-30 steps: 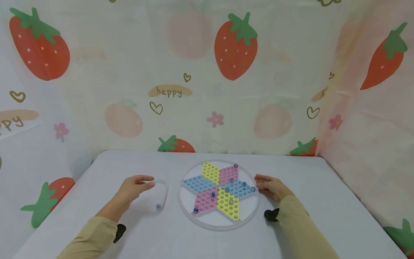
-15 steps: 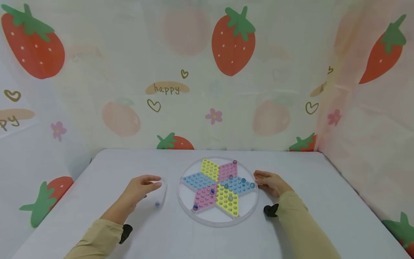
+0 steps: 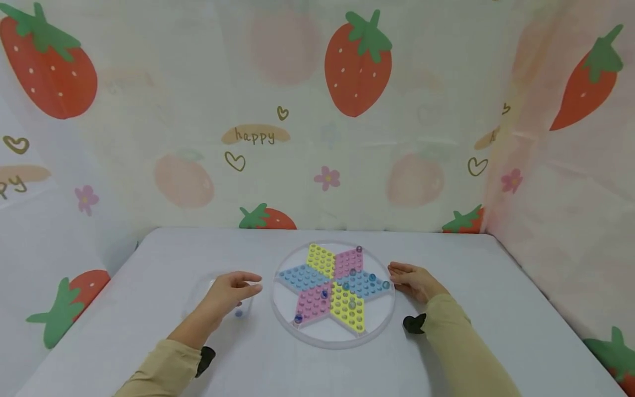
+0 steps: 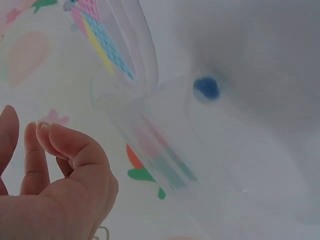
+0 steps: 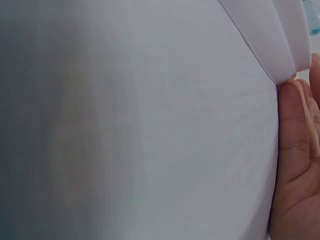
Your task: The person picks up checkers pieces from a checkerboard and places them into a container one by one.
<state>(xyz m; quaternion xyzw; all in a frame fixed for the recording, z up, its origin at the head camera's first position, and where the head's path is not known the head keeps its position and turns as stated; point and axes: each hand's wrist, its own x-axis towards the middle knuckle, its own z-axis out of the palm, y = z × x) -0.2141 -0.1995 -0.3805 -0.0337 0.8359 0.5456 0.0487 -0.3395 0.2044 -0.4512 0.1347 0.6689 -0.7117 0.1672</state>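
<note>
A round Chinese checkers board (image 3: 317,343) with a star of pink, yellow and blue points lies on the table. Several glass marbles sit on it, among them a dark blue marble (image 3: 298,318) on the near pink point. My left hand (image 3: 225,298) hovers between a clear plastic box (image 4: 235,165) and the board's left rim, thumb and index finger apart, with nothing seen between them. One blue marble (image 4: 206,88) lies in the box, which the left hand partly hides. At the board's right rim rests my right hand (image 3: 416,284), its fingertips touching the edge in the right wrist view.
A white cloth covers the table (image 3: 476,314). Behind it stands a strawberry-patterned curtain (image 3: 278,187), which also closes off both sides. A black wrist strap piece (image 3: 414,323) hangs below the right sleeve.
My left hand has moved rightward from over the box towards the board's left rim. The right hand has stayed at the right rim. The head view has shifted slightly.
</note>
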